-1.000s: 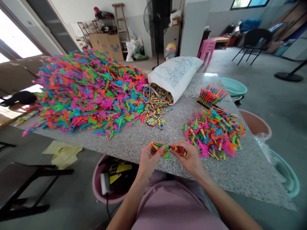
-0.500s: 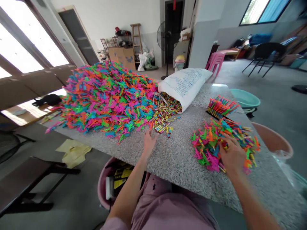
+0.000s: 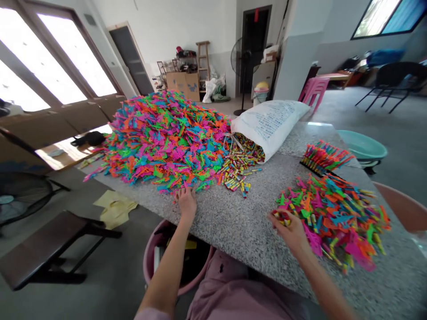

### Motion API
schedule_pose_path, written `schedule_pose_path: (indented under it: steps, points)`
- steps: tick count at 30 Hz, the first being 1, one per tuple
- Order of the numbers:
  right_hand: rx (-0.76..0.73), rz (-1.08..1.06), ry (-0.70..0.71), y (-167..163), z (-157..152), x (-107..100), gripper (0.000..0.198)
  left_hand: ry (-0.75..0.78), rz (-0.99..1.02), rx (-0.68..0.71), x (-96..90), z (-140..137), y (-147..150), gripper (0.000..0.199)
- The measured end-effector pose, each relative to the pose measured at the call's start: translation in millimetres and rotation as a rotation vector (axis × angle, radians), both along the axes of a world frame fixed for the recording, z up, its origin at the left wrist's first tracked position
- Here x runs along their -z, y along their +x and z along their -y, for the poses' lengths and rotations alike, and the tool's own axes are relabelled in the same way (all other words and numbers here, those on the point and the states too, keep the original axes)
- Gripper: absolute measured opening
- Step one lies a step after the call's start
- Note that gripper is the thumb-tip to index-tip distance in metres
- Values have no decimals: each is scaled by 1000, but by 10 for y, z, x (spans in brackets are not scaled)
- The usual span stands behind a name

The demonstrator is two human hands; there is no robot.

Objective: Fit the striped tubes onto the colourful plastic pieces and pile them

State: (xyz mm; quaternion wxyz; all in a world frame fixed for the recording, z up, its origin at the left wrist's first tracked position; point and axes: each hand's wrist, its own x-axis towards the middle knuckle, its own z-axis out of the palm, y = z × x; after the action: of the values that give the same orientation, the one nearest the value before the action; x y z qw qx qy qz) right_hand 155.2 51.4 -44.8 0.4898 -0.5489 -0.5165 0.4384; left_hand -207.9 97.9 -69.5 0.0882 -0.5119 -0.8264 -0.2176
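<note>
a few striped tubes point(image 3: 282, 217) are pinched in the right hand point(image 3: 294, 231), in front of the white sack point(image 3: 273, 122). left of the sack, a big heap of pistol-shaped plastic toys point(image 3: 170, 142) is met at its near edge by the left hand point(image 3: 186, 203); whether anything is gripped there cannot be told. loose tubes point(image 3: 237, 173) are spread at the sack's mouth. right of the sack, a smaller mixed pile point(image 3: 336, 222) is seen.
</note>
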Motion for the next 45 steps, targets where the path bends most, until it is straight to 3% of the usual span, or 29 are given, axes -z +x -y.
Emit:
schedule_pose_path:
  steps: [6, 10, 12, 14, 16, 19, 21, 23, 26, 28, 30, 32, 35, 37, 40, 45]
  points:
    - [-260, 109, 78, -547, 15, -138, 22, 6, 9, 239, 77, 47, 216, 38]
    - [-334, 115, 71, -657, 90, -113, 19, 3, 44, 195, 84, -31, 150, 31]
    - [-290, 37, 25, -637, 92, -74, 21, 51, 62, 228, 47, 47, 202, 32]
    - [-197, -94, -67, -601, 52, -50, 27, 169, 121, 357, -3, 207, 366, 34]
    - [-129, -248, -171, -575, -16, -55, 34, 303, 203, 570, -56, 406, 610, 34]
    - [-153, -449, -307, -574, -96, -113, 40, 412, 303, 834, -138, 671, 991, 36]
    - [-193, -541, -387, -587, -92, -167, 42, 437, 421, 889, -196, 790, 1203, 35]
    - [-155, -602, -398, -596, -36, -220, 42, 457, 668, 825, -258, 866, 1390, 42]
    - [-59, -578, -279, -593, 95, -292, 37, 432, 1260, 594, -356, 911, 1654, 64]
    - [-123, -480, -212, -568, 171, -338, 34, 378, 1614, 414, -422, 899, 1790, 50]
    - [-216, -382, -190, -508, 213, -378, 34, 358, 1805, 268, -491, 871, 1854, 34]
    - [-245, -297, -170, -412, 222, -408, 36, 295, 1840, 235, -566, 855, 1844, 32]
    - [-256, -206, -123, -256, 223, -442, 38, 18, 1743, 371, -679, 892, 1769, 32]
    - [-239, -193, -81, -189, 246, -473, 38, -74, 1671, 433, -743, 939, 1739, 31]
    - [-188, -188, -25, -163, 306, -533, 30, -30, 1623, 412, -805, 988, 1748, 31]
    - [-232, -184, -37, -181, 355, -572, 24, -6, 1640, 397, -834, 988, 1777, 31]
